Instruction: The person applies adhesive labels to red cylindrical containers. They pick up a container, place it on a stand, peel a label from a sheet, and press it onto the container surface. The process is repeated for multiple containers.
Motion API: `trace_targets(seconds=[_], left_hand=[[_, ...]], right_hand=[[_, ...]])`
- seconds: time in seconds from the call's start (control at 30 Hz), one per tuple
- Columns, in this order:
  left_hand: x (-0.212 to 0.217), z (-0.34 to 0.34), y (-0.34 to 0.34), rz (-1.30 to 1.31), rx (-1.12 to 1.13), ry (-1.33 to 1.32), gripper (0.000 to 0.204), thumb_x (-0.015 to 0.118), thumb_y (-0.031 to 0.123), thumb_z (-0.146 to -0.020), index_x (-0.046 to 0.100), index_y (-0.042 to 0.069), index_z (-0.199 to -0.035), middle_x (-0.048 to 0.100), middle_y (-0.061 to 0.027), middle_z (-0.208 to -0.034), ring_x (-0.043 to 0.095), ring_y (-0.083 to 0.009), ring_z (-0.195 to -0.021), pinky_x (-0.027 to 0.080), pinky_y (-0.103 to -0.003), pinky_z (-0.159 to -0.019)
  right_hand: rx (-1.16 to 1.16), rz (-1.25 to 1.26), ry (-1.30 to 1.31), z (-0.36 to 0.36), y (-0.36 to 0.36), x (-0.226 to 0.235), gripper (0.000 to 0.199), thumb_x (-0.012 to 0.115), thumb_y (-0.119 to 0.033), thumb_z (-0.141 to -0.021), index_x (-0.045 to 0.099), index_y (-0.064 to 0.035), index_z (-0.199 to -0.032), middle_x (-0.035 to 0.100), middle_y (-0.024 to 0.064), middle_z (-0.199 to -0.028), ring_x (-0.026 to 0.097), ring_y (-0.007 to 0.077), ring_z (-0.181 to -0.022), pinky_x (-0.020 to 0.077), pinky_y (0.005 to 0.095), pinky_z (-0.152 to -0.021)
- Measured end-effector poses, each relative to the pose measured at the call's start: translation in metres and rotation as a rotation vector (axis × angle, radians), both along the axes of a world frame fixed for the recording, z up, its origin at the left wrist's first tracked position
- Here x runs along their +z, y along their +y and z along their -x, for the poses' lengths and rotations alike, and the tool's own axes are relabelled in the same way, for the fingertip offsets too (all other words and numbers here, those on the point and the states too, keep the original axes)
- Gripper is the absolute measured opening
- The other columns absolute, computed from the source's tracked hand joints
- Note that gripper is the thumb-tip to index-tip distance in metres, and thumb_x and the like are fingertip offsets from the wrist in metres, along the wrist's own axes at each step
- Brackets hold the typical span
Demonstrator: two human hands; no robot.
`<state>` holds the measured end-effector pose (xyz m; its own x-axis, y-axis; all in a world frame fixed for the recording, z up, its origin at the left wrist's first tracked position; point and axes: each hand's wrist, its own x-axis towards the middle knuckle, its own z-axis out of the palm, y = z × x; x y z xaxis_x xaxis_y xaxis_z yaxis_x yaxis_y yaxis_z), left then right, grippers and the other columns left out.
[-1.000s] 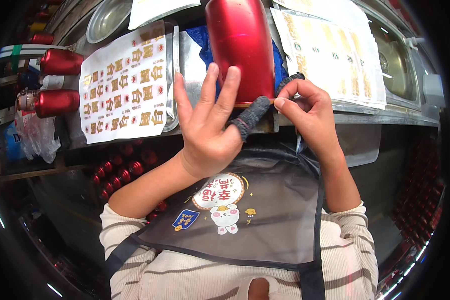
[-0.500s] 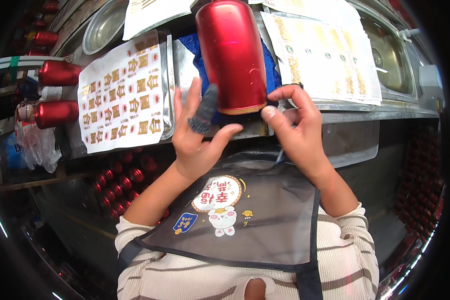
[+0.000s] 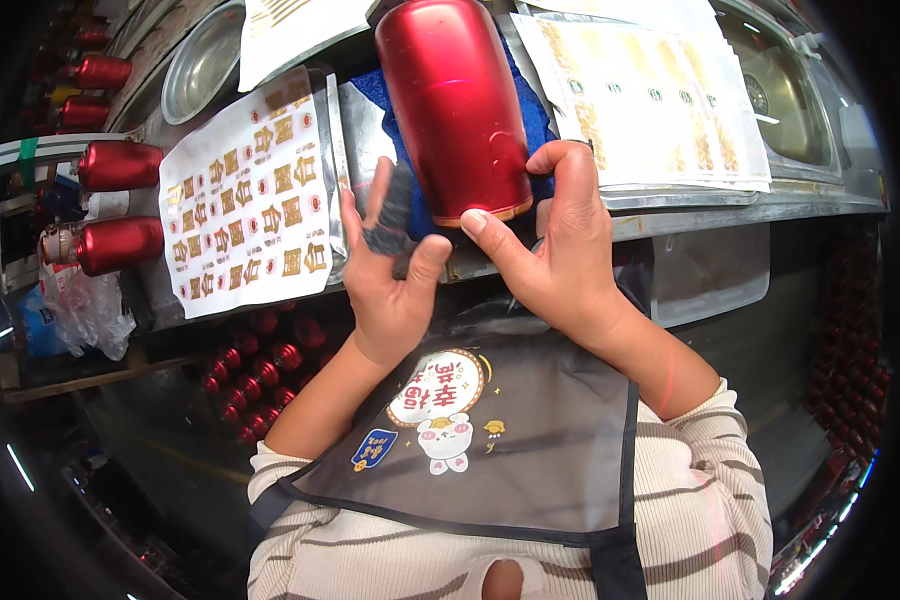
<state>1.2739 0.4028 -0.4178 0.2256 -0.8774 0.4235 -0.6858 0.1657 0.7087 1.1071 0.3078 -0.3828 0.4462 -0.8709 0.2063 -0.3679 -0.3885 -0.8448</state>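
On a grey metal desk (image 3: pixel 650 223), a glossy red, round-bodied bottle (image 3: pixel 455 110) lies upper centre of frame. Thumb and forefinger of the right hand (image 3: pixel 560 245) touch its base, grip uncertain; the left hand (image 3: pixel 385 295) is spread nearby. Apparent base-edge work calls for steady pressure.

Gold characters (image 3: pixel 304 260) on sheet (image 3: pixel 252 195), red characters (image 3: pixel 460 376) on apron (image 3: pixel 535 430).

The left one of two wide fisheye cameras worn side by side on my head looks steeply down, from close above, over my dark-grey printed apron (image 3: pixel 540 450) to my left hand (image 3: pixel 382 295) and right hand (image 3: pixel 562 252), facing the long silver metal workbench (image 3: pixel 800 203) beyond.
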Motion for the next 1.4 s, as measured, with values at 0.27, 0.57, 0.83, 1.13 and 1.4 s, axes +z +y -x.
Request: trace_targets(seconds=[0.27, 0.57, 0.83, 1.13, 1.4], left_hand=[[0.023, 0.017, -0.008, -0.145, -0.016, 0.73, 0.053, 0.062, 0.012, -0.098, 0.042, -0.004, -0.144, 0.049, -0.0129, -0.143, 0.048, -0.0181, -0.127, 0.035, -0.033, -0.109], [0.036, 0.023, -0.004, -0.219, 0.053, 0.769, 0.057, 0.063, 0.009, -0.097, 0.038, -0.005, -0.147, 0.044, -0.0159, -0.149, 0.044, -0.0205, -0.133, 0.035, -0.035, -0.111], [0.032, 0.026, -0.007, -0.17, 0.042, 0.803, 0.057, 0.062, 0.008, -0.097, 0.038, -0.004, -0.147, 0.043, -0.0146, -0.148, 0.046, -0.0198, -0.131, 0.036, -0.034, -0.11], [0.004, 0.021, 0.013, -0.042, 0.076, 0.522, 0.062, 0.068, 0.016, -0.093, 0.041, -0.006, -0.144, 0.039, -0.0203, -0.154, 0.035, -0.0285, -0.143, 0.017, -0.043, -0.119], [0.002, 0.015, 0.029, -0.137, 0.051, -0.144, 0.061, 0.071, 0.024, -0.089, 0.049, -0.009, -0.136, 0.044, -0.024, -0.149, 0.031, -0.0358, -0.147, 0.002, -0.057, -0.118]], right_hand=[[0.03, -0.077, -0.107, 0.002, -0.001, 0.001, 0.054, 0.076, -0.03, -0.081, 0.045, -0.0006, -0.114, 0.052, 0.0181, -0.101, 0.058, 0.035, -0.086, 0.0514, 0.0411, -0.07], [0.043, 0.134, -0.13, 0.002, 0.0, -0.001, 0.053, 0.077, -0.029, -0.08, 0.046, -0.0024, -0.115, 0.053, 0.0174, -0.1, 0.058, 0.034, -0.079, 0.0508, 0.0403, -0.058], [0.044, 0.074, -0.158, 0.002, 0.001, -0.006, 0.05, 0.075, -0.025, -0.082, 0.046, -0.0042, -0.117, 0.053, 0.0181, -0.102, 0.061, 0.0349, -0.074, 0.0509, 0.0408, -0.057], [0.102, -0.097, -0.198, 0.011, -0.004, -0.011, 0.047, 0.073, -0.025, -0.086, 0.048, 0.0003, -0.116, 0.052, 0.0133, -0.103, 0.051, 0.0223, -0.074, 0.0449, 0.0332, -0.061], [-0.005, 0.161, -0.098, -0.003, 0.001, -0.015, 0.061, 0.08, -0.033, -0.081, 0.043, -0.0007, -0.117, 0.052, 0.0128, -0.102, 0.052, 0.018, -0.062, 0.0432, 0.0302, -0.054]])
